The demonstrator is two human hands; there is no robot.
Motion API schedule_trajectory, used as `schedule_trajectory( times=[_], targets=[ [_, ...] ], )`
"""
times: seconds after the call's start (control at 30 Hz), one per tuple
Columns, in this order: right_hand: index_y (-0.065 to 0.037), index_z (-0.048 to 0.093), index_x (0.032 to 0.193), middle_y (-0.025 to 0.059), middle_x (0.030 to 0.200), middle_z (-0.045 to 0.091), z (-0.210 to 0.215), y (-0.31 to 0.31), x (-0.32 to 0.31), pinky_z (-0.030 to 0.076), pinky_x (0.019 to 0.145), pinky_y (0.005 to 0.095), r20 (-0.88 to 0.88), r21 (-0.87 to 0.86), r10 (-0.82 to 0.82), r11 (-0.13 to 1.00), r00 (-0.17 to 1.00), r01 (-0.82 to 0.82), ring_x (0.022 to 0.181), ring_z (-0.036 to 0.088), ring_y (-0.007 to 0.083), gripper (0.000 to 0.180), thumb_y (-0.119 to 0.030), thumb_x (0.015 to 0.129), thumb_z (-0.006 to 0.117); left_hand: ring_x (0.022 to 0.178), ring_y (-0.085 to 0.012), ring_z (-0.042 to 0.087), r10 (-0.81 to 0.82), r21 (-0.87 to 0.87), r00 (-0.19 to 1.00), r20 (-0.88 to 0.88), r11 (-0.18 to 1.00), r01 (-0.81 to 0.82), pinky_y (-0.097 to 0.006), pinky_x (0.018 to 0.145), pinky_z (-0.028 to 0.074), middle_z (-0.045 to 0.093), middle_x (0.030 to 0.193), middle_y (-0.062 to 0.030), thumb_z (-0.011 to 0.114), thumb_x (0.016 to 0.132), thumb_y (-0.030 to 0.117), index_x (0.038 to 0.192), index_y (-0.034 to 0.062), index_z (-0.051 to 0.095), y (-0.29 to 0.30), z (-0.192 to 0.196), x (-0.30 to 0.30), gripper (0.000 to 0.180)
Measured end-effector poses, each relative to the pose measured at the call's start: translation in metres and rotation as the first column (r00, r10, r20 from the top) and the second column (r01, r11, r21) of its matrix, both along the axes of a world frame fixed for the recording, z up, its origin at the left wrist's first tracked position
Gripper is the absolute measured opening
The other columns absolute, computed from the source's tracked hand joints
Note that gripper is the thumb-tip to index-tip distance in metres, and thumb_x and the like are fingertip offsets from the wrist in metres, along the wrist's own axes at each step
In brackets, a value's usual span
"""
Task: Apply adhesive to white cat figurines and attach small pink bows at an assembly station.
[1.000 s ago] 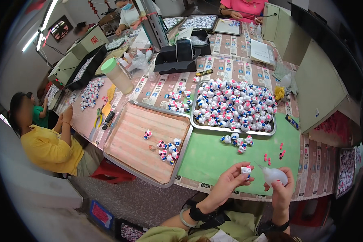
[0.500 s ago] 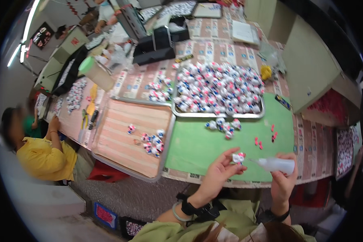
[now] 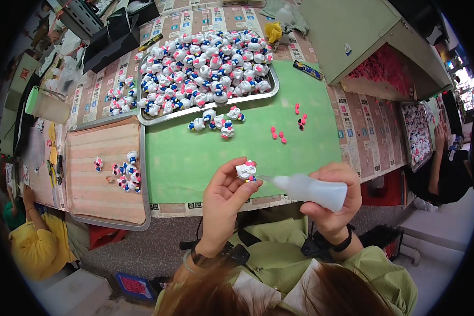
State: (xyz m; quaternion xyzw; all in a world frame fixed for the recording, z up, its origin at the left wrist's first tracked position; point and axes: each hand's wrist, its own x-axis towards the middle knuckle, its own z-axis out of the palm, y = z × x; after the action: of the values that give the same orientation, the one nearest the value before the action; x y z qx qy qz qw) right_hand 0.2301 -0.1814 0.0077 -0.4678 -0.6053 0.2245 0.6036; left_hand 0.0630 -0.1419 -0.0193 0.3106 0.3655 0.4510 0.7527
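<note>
My left hand (image 3: 222, 197) pinches a small white figurine (image 3: 245, 170) with pink and blue parts between thumb and fingers, above the near edge of a green mat (image 3: 195, 168). In my right hand (image 3: 348, 181) lies a translucent white squeeze bottle (image 3: 321, 193), tilted on its side. The bottle's thin nozzle tip points left and reaches the figurine; whether it touches cannot be made out. Beyond my hands sit several similar loose figurines (image 3: 216, 121). Small pink pieces (image 3: 278, 135) lie on the mat to the right.
A metal tray (image 3: 210, 108) heaped with figurines stands at the back. To the left, a cloth-lined tray (image 3: 92, 181) holds a few more. An open-fronted cabinet (image 3: 326, 39) stands back right. A lidded container (image 3: 50, 107) and a person in yellow (image 3: 39, 247) are at far left.
The view has turned and tipped downward, so the table's things sit further left. The nozzle is now closer to the figurine. Both hands keep their holds.
</note>
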Motion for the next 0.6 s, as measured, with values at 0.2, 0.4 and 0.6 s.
schedule_trajectory(
  times=[0.2,0.4,0.6],
  targets=[
    [-0.002,0.051,0.092,0.0080,0.076,0.056,-0.0027,0.0027,-0.0043,0.040,0.054,0.0233,0.041,-0.012,-0.017,1.000,0.999,0.018,0.061,0.051,0.0132,0.045,-0.014,0.058,0.078,0.091,-0.0151,0.053,-0.007,0.020,1.000,-0.003,1.000,0.007,-0.026,0.080,0.044,0.049,0.104,-0.0106,0.051,0.077,-0.005,0.114,-0.0034,0.039,0.0002,0.0031,-0.0012,0.038],
    [-0.003,0.052,0.090,0.0077,0.074,0.056,-0.0045,0.0040,-0.0054,0.040,0.052,0.0230,0.027,-0.012,-0.044,0.999,0.999,0.044,0.059,0.051,0.0133,0.044,-0.016,0.057,0.078,0.091,-0.0147,0.053,-0.007,0.018,1.000,0.007,1.000,0.007,-0.026,0.080,0.044,0.050,0.103,-0.0105,0.050,0.078,-0.006,0.114,-0.0036,0.040,-0.0002,0.0022,-0.0010,0.038],
    [-0.002,0.052,0.089,0.0081,0.074,0.058,-0.0035,0.0044,-0.0057,0.042,0.053,0.0238,0.033,-0.015,-0.028,0.999,0.999,0.028,0.060,0.053,0.0141,0.044,-0.016,0.057,0.078,0.091,-0.0148,0.053,-0.010,0.039,1.000,-0.005,0.999,0.010,-0.026,0.080,0.044,0.050,0.102,-0.0102,0.050,0.077,-0.006,0.114,-0.0033,0.040,-0.0010,0.0035,-0.0005,0.038]
  ],
)
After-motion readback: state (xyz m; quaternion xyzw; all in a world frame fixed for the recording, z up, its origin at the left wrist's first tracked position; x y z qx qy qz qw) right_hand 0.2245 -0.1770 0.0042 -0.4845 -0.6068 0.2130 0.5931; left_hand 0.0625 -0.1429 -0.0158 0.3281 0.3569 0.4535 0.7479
